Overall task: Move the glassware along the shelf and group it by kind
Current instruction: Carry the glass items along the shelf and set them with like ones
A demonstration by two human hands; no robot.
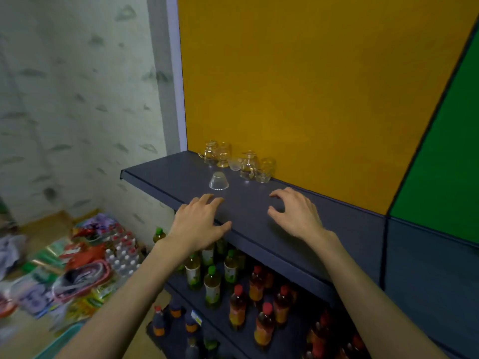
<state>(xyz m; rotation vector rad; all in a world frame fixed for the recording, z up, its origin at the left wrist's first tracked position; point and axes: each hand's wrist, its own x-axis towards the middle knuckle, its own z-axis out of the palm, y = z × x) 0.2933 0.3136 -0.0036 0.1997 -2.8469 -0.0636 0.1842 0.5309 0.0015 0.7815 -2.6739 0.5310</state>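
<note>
Several clear glasses stand at the back of the dark blue shelf [160,177], against the yellow panel. Two stemmed glasses [216,153] sit upside down at the left, and another stemmed glass [248,164] with a tumbler [265,170] and a small cup [234,164] are to their right. One small glass bowl [219,180] rests upside down alone, nearer the front. My left hand [201,221] hovers at the shelf's front edge just below that bowl, fingers relaxed and holding nothing. My right hand [295,213] hovers over the shelf with its fingers loosely curved, also holding nothing.
Lower shelves hold several bottles with green caps [212,283] and red caps [264,322]. A green panel [440,182] adjoins the yellow one at the right. On the floor at the left lie packed water bottles [124,252] and coloured bags [77,275].
</note>
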